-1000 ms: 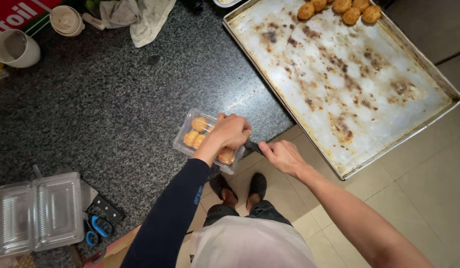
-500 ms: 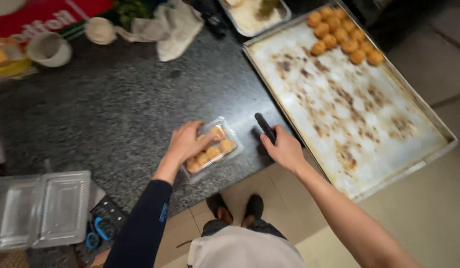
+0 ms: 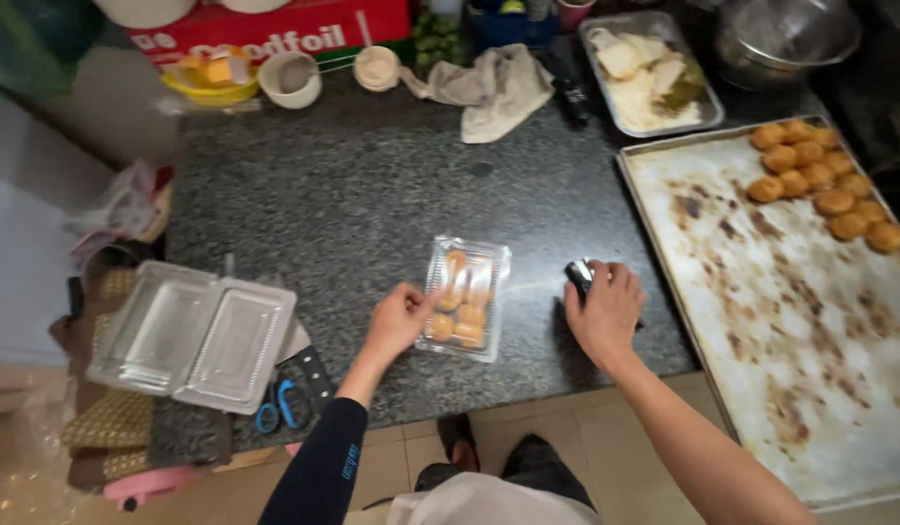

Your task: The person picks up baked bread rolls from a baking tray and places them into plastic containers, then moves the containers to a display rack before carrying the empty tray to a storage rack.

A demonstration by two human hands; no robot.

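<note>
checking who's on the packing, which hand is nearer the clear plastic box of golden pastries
Left. The left hand touches the left edge of the clear plastic box of golden pastries. The right hand rests apart to its right, over a small black object.

**Colours and patterns before you**

Your worktop [image 3: 372,204] is dark grey stone, speckled all over with pale flecks. The clear plastic box [image 3: 464,297] by your left hand [image 3: 399,319] shows golden-orange pastries through its lid. Under your right hand [image 3: 605,313] sits a black tool [image 3: 578,276]. The baking tray [image 3: 810,321] is dull silver, blotched with brown scorch marks, and carries golden-brown buns [image 3: 824,180]. A beige cloth [image 3: 489,87] lies beyond, near a red carton [image 3: 275,29]. Blue-handled scissors [image 3: 280,408] rest beside the empty clear container [image 3: 192,335]. Your left sleeve [image 3: 324,472] is dark navy.
</note>
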